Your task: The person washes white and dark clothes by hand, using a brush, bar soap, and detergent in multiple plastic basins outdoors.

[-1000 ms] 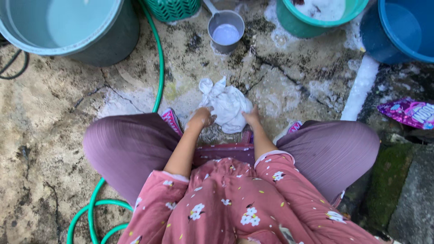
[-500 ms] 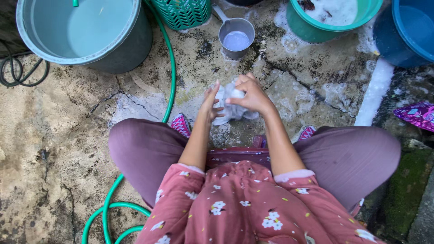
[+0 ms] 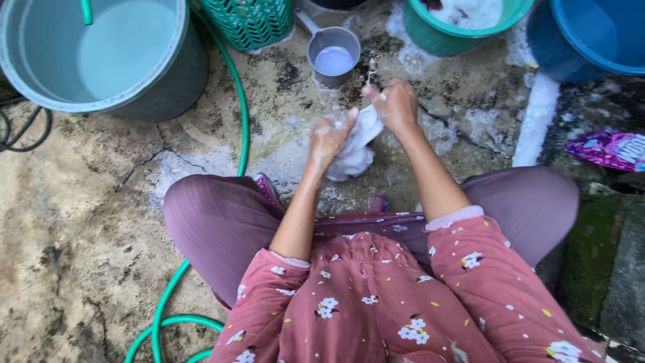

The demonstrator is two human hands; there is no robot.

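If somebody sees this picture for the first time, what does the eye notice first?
In the centre, the left hand and right hand grip a soapy white cloth above the wet stone floor. A large grey bucket of water fills the top left, and a green hose curves beside it.

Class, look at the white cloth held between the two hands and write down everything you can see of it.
The white cloth is a small, soft piece of fabric, wet and crumpled, with soapy foam on it. It hangs bunched above the wet stone ground, clear of the knees. The left hand grips its lower left side; the right hand pinches its upper end, so it stretches slantwise between them. Its lower part sags in a rounded lump. No pattern or seam can be made out.
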